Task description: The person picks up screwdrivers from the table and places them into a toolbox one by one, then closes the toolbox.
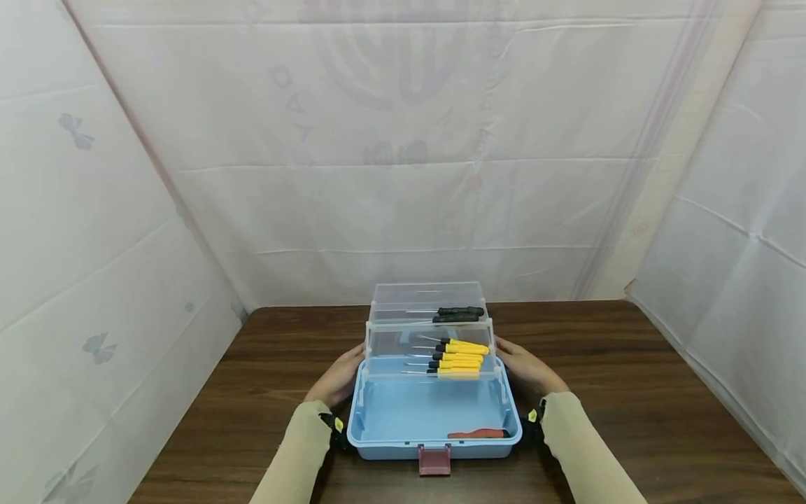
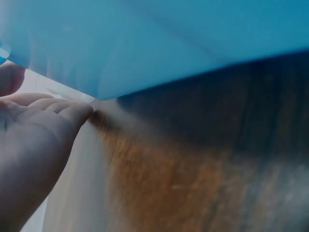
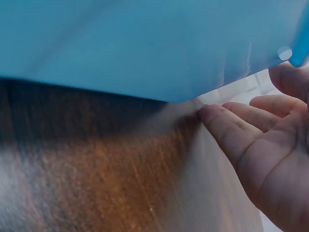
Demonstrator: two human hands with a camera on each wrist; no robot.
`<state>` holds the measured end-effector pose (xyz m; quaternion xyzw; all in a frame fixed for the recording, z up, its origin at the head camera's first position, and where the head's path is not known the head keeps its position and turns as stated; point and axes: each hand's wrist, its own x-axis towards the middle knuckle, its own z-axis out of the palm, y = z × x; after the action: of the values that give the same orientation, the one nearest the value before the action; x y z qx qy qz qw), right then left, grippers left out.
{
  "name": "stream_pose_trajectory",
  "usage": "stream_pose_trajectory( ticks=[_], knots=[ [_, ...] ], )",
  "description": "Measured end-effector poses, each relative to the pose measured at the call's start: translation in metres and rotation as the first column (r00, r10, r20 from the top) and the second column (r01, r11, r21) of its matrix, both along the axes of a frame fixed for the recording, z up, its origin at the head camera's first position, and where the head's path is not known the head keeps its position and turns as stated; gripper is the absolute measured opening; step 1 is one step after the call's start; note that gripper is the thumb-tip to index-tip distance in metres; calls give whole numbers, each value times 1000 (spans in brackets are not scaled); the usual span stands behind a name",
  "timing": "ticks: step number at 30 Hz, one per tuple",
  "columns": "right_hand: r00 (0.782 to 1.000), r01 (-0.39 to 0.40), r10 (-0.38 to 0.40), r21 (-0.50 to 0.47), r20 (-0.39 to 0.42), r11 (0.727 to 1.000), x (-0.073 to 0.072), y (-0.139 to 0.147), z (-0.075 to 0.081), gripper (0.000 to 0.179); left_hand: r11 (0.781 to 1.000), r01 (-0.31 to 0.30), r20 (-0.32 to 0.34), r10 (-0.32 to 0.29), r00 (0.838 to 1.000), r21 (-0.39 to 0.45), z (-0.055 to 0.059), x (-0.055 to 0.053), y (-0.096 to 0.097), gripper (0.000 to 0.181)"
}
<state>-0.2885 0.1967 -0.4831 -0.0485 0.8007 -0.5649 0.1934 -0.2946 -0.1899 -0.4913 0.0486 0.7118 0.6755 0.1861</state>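
Observation:
An opened light blue toolbox (image 1: 415, 413) faces me, its dark red latch (image 1: 434, 462) hanging at the front. My left hand (image 1: 338, 376) holds its left side near the back, and my right hand (image 1: 531, 368) holds the right side in the same way. In both wrist views, the thumb meets the blue side wall (image 2: 145, 43) and the fingertips lie right by the far lower corner. Several yellow-handled screwdrivers (image 1: 462, 357) lie in the lower clear tray, with dark-handled screwdrivers (image 1: 458, 316) in the one above. A red-handled tool (image 1: 477, 433) rests in the base.
Beneath the box is a dark brown wooden table (image 1: 252, 420). White sheeting (image 1: 390, 210) forms a wall close behind the table's back edge, with more sheeting at the left and right. A dark band with a yellow mark sits on each wrist.

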Motion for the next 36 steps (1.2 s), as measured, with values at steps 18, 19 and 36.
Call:
stream_pose_trajectory(
  ticks=[18,19,36],
  knots=[
    [998,-36,37,13,-58,999,-1,-1,4,63,996,88,-19,-88,996,18,6,1,-4,51],
    [997,-40,41,13,-60,999,-1,-1,4,63,996,91,-20,-91,996,19,6,1,-4,51],
    [994,-32,37,51,-106,998,-1,-1,3,61,996,90,-25,-89,996,15,6,1,-3,51]
  ],
)
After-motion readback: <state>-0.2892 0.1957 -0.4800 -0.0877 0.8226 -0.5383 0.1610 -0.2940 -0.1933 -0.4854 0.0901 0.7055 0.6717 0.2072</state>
